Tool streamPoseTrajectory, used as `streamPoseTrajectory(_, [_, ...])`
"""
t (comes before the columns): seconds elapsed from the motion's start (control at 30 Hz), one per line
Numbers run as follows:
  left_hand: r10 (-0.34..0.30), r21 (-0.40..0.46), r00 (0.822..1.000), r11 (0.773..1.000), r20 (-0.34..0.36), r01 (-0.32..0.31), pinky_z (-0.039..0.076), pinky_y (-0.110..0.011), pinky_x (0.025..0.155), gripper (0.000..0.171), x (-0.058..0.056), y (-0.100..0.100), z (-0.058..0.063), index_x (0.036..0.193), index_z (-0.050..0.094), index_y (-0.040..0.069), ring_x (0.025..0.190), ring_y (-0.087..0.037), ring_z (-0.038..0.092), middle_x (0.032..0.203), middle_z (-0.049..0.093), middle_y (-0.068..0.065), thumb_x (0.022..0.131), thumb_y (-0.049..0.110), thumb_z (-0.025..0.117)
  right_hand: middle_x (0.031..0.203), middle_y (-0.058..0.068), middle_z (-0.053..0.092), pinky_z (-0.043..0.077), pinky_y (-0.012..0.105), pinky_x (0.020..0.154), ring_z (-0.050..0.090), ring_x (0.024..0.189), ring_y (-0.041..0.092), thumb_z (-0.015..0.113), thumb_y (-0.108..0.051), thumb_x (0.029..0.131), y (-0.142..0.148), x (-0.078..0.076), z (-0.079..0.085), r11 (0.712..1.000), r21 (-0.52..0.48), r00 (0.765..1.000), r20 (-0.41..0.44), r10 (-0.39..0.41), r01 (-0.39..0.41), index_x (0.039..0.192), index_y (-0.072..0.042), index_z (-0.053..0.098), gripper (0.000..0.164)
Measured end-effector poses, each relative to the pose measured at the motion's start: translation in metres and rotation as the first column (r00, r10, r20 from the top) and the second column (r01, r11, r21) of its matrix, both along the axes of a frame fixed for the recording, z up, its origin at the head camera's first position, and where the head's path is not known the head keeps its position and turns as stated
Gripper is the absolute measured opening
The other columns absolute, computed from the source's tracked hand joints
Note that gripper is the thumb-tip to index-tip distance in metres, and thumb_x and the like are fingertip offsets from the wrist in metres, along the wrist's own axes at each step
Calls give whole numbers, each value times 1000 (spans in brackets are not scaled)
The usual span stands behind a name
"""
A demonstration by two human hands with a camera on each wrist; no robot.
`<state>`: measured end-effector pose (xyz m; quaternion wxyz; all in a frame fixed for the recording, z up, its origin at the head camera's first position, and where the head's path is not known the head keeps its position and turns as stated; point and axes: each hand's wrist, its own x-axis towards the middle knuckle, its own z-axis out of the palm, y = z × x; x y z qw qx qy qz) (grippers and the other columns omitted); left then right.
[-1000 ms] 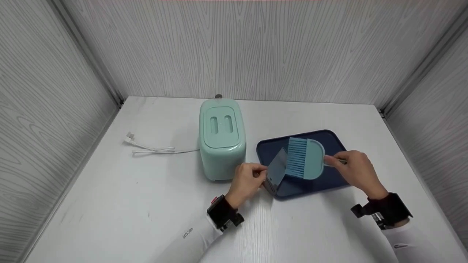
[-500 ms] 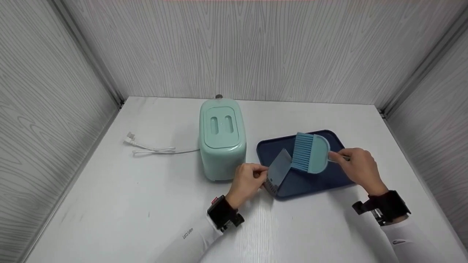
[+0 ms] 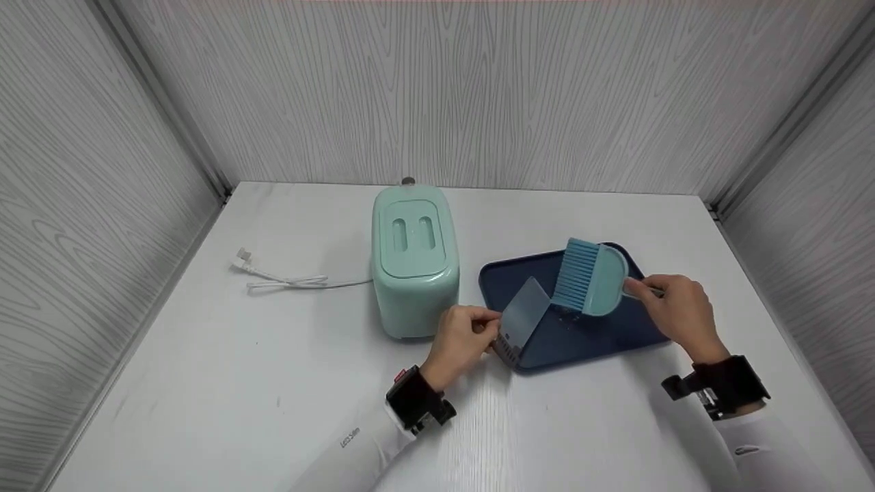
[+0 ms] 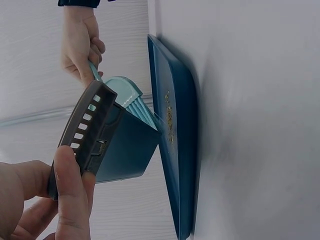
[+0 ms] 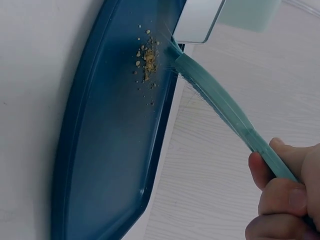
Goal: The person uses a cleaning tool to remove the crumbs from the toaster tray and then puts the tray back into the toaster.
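Note:
My left hand point(image 3: 461, 345) pinches the dark slotted end of a toaster's crumb tray point(image 3: 525, 314), a thin grey metal plate held tilted over the left part of a dark blue tray point(image 3: 502, 270). In my right hand point(image 3: 683, 311) is the thin handle of a light-blue brush point(image 3: 607, 281), gripped between thumb and fingers. Its bristles point left, close to the plate's right edge; whether they touch it I cannot tell. A small heap of brownish crumbs point(image 5: 149, 60) lies on the blue tray, seen best in the right wrist view.
A mint-green toaster point(image 3: 413, 253) with a lid on top stands left of the blue tray, close to my left hand. From its left side a white cord point(image 3: 294, 281) with a plug runs across the white table point(image 3: 205, 383). Wood-patterned panels point(image 3: 437, 89) enclose the table.
My right hand has moved the brush rightward and slightly back, off the plate's face to its edge. My left hand and the crumb tray have stayed nearly still.

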<state>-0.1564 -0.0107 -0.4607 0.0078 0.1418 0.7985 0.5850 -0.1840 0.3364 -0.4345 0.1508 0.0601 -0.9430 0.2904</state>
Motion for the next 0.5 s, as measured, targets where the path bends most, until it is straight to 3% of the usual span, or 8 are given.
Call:
streamPoseTrajectory(0.23, [5, 20, 1000, 1000, 14, -5, 56, -23, 51, 16, 1, -1, 1, 102, 74, -2, 60, -9, 64, 82, 70, -5, 90, 2, 65, 78, 18, 70, 37, 26, 49, 50, 55, 15, 66, -37, 94, 8, 1, -3, 998, -49, 1000, 14, -25, 25, 86, -4, 77, 36])
streamPoseTrajectory(0.5, [20, 58, 999, 998, 43, -22, 56, -25, 51, 15, 0, -2, -1, 102, 73, -4, 59, -14, 64, 83, 70, -8, 90, 2, 65, 65, 5, 58, 34, 27, 47, 44, 55, 16, 57, -45, 97, 16, 5, -5, 990, -125, 995, 87, -55, 66, 85, -5, 74, 45])
